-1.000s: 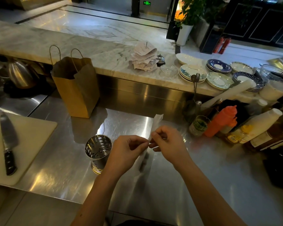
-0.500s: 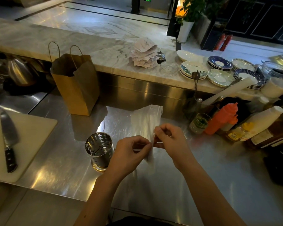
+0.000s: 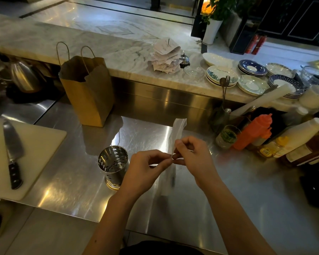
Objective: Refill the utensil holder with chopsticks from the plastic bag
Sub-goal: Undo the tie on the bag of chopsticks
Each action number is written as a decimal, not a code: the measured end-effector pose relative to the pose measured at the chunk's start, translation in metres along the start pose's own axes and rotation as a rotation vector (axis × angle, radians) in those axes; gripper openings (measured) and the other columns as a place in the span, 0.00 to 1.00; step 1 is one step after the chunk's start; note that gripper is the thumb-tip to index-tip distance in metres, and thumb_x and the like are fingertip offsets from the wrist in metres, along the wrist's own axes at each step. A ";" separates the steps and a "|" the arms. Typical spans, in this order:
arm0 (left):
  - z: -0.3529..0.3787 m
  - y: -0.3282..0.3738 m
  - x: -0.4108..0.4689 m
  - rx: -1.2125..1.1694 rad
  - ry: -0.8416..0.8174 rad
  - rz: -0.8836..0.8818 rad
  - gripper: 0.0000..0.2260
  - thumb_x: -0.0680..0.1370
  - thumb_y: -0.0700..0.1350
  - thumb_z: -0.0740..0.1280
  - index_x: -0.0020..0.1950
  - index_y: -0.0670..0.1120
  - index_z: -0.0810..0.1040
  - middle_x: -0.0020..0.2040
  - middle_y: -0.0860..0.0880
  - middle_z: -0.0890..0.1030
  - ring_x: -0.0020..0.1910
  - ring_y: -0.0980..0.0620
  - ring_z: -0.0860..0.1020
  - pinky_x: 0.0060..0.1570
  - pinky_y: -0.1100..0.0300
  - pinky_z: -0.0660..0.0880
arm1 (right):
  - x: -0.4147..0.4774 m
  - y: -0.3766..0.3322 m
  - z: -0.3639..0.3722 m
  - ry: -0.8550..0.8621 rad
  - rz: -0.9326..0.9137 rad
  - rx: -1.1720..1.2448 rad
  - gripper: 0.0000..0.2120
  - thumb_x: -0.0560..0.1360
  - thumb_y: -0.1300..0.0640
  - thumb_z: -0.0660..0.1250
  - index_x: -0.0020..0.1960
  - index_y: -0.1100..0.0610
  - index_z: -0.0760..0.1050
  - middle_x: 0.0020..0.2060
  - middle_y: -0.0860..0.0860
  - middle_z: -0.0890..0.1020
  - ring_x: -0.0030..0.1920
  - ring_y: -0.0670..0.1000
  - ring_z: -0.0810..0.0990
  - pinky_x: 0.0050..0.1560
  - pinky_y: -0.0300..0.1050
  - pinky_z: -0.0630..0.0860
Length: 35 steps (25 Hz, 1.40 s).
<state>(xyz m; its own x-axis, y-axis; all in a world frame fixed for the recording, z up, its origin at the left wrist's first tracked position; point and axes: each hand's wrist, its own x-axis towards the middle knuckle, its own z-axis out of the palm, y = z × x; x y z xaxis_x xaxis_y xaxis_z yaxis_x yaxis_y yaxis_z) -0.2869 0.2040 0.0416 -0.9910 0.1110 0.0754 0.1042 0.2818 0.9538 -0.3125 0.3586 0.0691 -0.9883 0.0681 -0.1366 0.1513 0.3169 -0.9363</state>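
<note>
The steel counter [image 3: 238, 199] filled the lower frame, with the perforated utensil holder [image 3: 113, 166] standing empty left of centre. Just to its right the plastic bag [image 3: 179, 128] hung upright, its neck pinched between the curled fingers of the left hand [image 3: 145, 170] and right hand [image 3: 193, 157]. Opening it looked best done by parting the film gently, so the dim chopsticks [image 3: 172, 179] inside stayed bundled.
</note>
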 end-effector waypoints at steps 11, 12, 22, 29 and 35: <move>-0.001 -0.012 0.003 -0.142 -0.015 -0.075 0.05 0.77 0.41 0.70 0.48 0.47 0.86 0.47 0.53 0.86 0.50 0.53 0.83 0.55 0.48 0.80 | -0.001 -0.001 -0.001 -0.032 0.067 0.225 0.09 0.80 0.58 0.63 0.44 0.57 0.78 0.32 0.48 0.82 0.35 0.47 0.85 0.35 0.38 0.80; -0.001 -0.012 0.004 -0.122 -0.016 -0.068 0.05 0.78 0.42 0.70 0.48 0.48 0.85 0.47 0.54 0.86 0.50 0.54 0.83 0.55 0.48 0.80 | -0.001 -0.001 -0.001 -0.031 0.073 0.240 0.09 0.80 0.58 0.63 0.44 0.57 0.78 0.32 0.47 0.82 0.35 0.47 0.85 0.35 0.38 0.80; 0.001 -0.009 0.004 -0.114 0.110 -0.064 0.05 0.79 0.43 0.67 0.48 0.51 0.82 0.42 0.55 0.84 0.45 0.57 0.83 0.48 0.58 0.81 | -0.006 0.008 0.011 -0.089 0.100 0.139 0.09 0.74 0.50 0.71 0.49 0.53 0.80 0.45 0.51 0.85 0.45 0.50 0.85 0.43 0.41 0.83; 0.006 -0.010 0.002 -0.147 0.141 -0.108 0.06 0.79 0.45 0.66 0.50 0.48 0.83 0.46 0.54 0.85 0.48 0.57 0.83 0.53 0.57 0.80 | -0.006 0.012 0.011 -0.073 0.011 0.085 0.05 0.77 0.60 0.66 0.43 0.55 0.80 0.39 0.49 0.84 0.40 0.45 0.85 0.36 0.35 0.80; 0.015 -0.012 0.002 -0.198 0.158 -0.133 0.06 0.81 0.45 0.64 0.47 0.52 0.80 0.45 0.55 0.84 0.47 0.56 0.82 0.48 0.59 0.80 | -0.010 0.014 0.011 -0.059 -0.034 0.093 0.08 0.79 0.61 0.63 0.43 0.58 0.78 0.39 0.51 0.83 0.41 0.46 0.85 0.39 0.36 0.80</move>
<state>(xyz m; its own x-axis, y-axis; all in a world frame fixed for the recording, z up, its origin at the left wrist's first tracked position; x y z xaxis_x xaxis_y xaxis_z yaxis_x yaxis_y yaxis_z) -0.2889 0.2154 0.0257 -0.9973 -0.0691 -0.0241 -0.0303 0.0901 0.9955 -0.3011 0.3522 0.0543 -0.9928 0.0020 -0.1201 0.1174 0.2284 -0.9665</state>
